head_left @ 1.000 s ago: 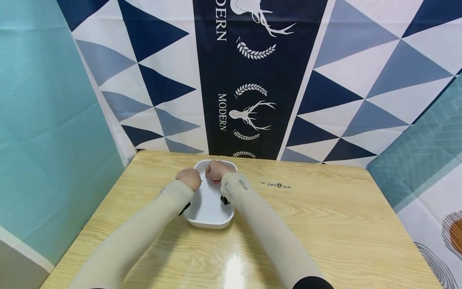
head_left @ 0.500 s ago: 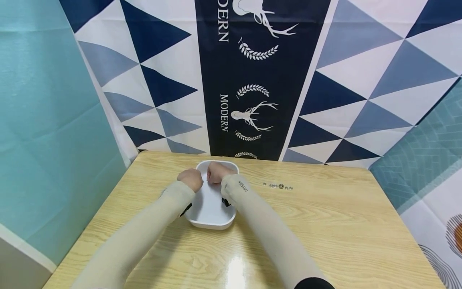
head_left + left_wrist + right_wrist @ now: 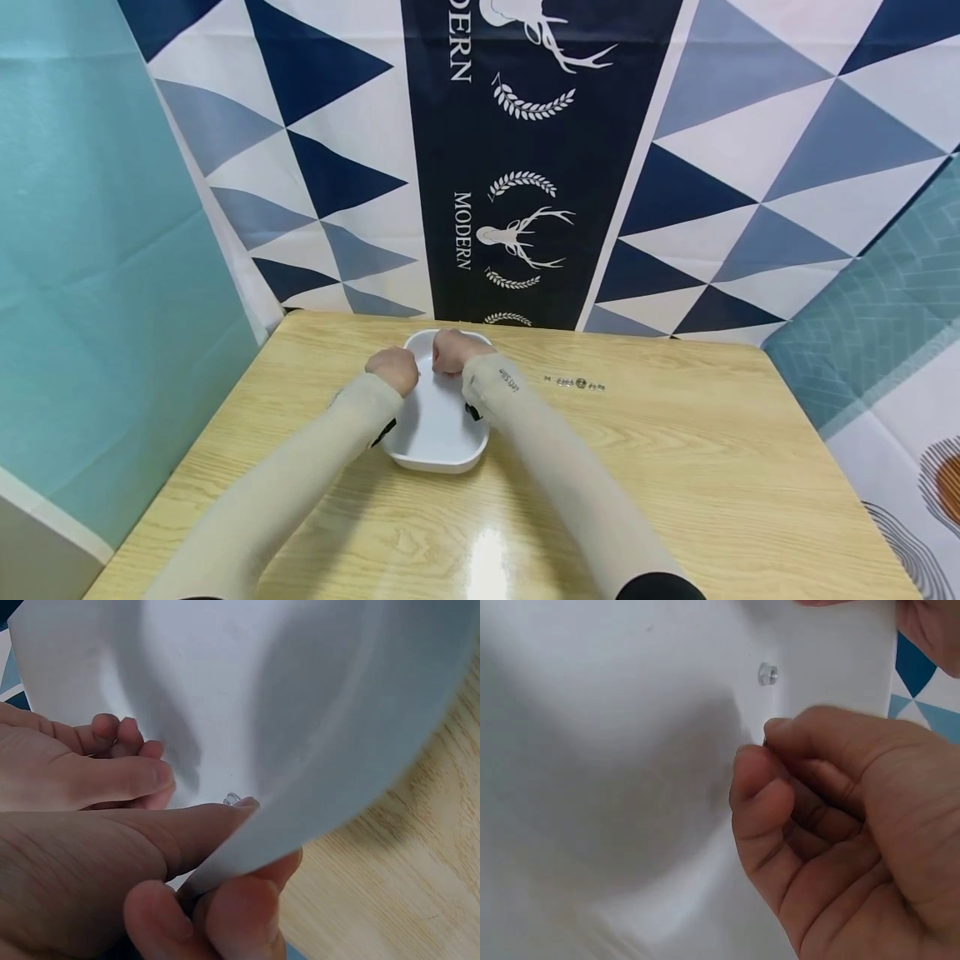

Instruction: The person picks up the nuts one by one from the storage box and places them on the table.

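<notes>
In the head view a white plastic tub (image 3: 438, 429) stands near the back of the table. My left hand (image 3: 395, 369) grips its left rim; the left wrist view shows the thumb (image 3: 191, 829) inside the wall and curled fingers (image 3: 244, 915) outside. My right hand (image 3: 454, 350) is inside the tub, thumb and fingertips brought together. The right wrist view shows a dark sliver (image 3: 765, 741) between thumb and forefinger, too small to identify. A small silvery flange nut (image 3: 768, 673) lies in the tub, just beyond the right fingertips and apart from them.
Several small metal pieces, like nuts (image 3: 581, 383), lie in a row to the right of the tub on the wooden table (image 3: 675, 467). A patterned cloth (image 3: 517, 167) hangs behind the table's back edge, and a teal panel (image 3: 120, 250) stands to the left.
My right hand has shifted very slightly to the right and toward the back of the tub. The left hand keeps its grip on the rim, and the row of small pieces is unchanged.
</notes>
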Motion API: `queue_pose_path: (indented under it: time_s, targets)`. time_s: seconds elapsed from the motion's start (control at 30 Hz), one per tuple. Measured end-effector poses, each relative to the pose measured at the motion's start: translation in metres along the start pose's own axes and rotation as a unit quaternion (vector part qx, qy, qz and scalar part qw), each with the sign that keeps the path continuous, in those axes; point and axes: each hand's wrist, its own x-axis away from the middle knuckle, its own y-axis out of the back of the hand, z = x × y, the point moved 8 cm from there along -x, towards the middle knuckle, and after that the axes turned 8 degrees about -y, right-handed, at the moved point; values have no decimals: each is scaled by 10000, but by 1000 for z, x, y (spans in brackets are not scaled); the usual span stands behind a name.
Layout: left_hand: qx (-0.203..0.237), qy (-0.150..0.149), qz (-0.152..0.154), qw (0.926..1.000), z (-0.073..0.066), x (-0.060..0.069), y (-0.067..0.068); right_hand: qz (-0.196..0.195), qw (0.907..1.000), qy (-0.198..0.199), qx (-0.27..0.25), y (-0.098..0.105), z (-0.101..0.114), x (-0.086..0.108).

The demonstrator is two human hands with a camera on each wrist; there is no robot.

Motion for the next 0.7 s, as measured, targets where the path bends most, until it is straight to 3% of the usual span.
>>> queue_pose_path:
  time_s: [0.4,0.7]
  targets:
    - [-25,100,-2,9999,-1,3,0,122,9991,303,-275,19,1,15]
    - [-82,55,88,9999,1,0,-1,157,9961,255,-829,33,-2,22]
